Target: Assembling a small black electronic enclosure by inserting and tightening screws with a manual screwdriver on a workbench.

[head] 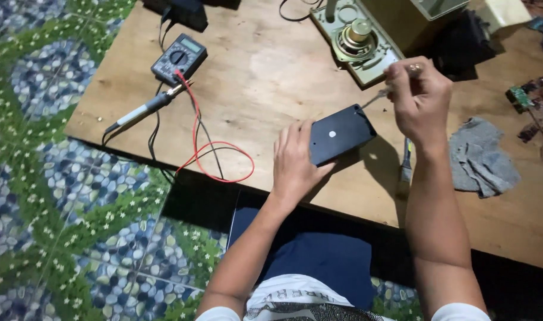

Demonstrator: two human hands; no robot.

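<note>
Your left hand (295,163) presses flat on the black box (340,134) in the middle of the wooden table (271,77). Your right hand (420,98) pinches a thin screwdriver (377,95) near its corner. The tip could slip and scratch if the box slides.

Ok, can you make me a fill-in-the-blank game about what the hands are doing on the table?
1. The left hand rests on a flat ____ box with a small white dot.
2. The right hand holds a thin tool above the box's ____ corner.
3. Beside the multimeter, a loose loop of ____ wire lies on the wooden table.
4. Right of the right forearm lies a crumpled ____ cloth.

Missing words: black; far; red; grey
</note>
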